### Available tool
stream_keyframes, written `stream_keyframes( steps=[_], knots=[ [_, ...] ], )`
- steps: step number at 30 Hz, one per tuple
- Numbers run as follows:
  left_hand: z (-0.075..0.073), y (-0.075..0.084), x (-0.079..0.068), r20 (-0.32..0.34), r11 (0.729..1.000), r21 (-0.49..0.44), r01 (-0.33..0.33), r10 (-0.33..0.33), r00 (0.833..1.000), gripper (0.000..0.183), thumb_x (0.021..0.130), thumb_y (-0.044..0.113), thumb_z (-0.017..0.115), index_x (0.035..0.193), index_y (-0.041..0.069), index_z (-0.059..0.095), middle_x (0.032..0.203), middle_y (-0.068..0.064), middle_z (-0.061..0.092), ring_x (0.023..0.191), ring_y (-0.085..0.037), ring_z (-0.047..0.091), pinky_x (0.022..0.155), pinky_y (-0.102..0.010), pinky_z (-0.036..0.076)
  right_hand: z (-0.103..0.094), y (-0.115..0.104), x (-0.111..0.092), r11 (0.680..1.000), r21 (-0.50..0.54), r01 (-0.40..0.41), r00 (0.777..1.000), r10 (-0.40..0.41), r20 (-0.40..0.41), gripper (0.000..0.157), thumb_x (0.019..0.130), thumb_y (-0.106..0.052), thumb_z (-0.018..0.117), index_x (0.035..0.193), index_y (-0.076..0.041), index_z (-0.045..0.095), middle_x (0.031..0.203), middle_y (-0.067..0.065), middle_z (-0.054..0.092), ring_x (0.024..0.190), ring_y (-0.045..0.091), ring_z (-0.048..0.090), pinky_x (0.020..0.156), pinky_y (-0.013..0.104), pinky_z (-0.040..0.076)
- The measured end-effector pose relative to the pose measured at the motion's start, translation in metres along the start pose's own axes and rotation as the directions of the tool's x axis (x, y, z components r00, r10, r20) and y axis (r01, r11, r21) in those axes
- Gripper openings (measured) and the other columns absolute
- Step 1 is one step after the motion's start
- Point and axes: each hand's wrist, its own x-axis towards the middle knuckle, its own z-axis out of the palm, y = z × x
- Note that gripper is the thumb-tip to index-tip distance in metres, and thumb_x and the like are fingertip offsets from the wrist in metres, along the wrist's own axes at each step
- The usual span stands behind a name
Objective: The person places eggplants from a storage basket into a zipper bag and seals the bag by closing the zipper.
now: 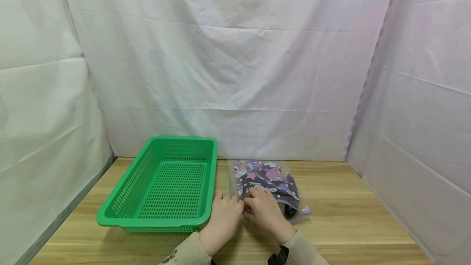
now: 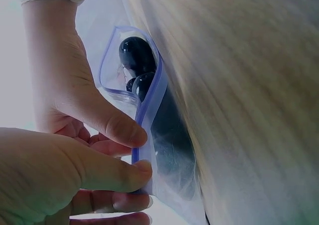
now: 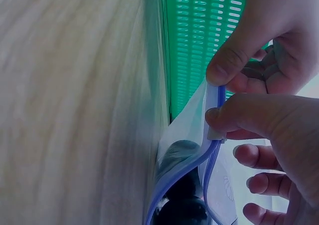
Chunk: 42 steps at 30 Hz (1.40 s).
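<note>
A clear zip bag (image 1: 274, 175) with a pink, purple and white cartoon print lies on the table, its mouth toward me. My left hand (image 1: 224, 218) pinches the left end of its purple zip strip between thumb and fingers. Just beside it, my right hand (image 1: 266, 212) pinches the same strip. Where the hands hold it, the strip's two sides lie together; to the right, the mouth gapes in the left wrist view. Inside are long, glossy, dark rounded things (image 2: 135, 55), their kind unclear. In the right wrist view both thumbs press on the strip (image 3: 215, 100).
Left of the bag stands a green plastic basket (image 1: 212, 179) with slotted walls, close beside my left hand. Wood-patterned tabletop (image 1: 349, 203) stretches to the right. White cloth (image 1: 235, 68) hangs behind and on both sides.
</note>
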Motion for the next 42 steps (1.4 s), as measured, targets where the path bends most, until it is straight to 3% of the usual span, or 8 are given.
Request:
stream_keyframes(
  steps=[23, 42],
  knots=[
    [-0.0022, 0.0001, 0.0014, 0.027, 1.0, 0.011, 0.001, -0.001, 1.0, 0.008, 0.072, 0.021, 0.067, 0.068, 0.018, 0.06, 0.063, 0.002, 0.05, 0.054, -0.015, 0.045, 0.063, -0.035, 0.027, 0.0008, 0.0029, 0.0005, 1.0, 0.015, -0.006, 1.0, 0.006, -0.005, 0.016, 0.064, -0.03, 0.072, 0.063, -0.026, 0.057, 0.077, -0.01, 0.043, 0.071, 0.01, 0.039, 0.062, 0.032, 0.033],
    [-0.0034, 0.0005, 0.001, 0.07, 1.0, 0.009, 0.001, -0.002, 0.998, 0.005, 0.071, 0.021, 0.066, 0.07, 0.019, 0.062, 0.065, 0.003, 0.053, 0.053, -0.015, 0.048, 0.072, -0.039, 0.031, 0.0037, 0.0059, -0.0005, 1.0, 0.021, 0.002, 1.0, -0.002, 0.008, 0.016, 0.064, -0.031, 0.073, 0.063, -0.028, 0.057, 0.075, -0.013, 0.043, 0.07, 0.009, 0.037, 0.061, 0.028, 0.029]
  ],
)
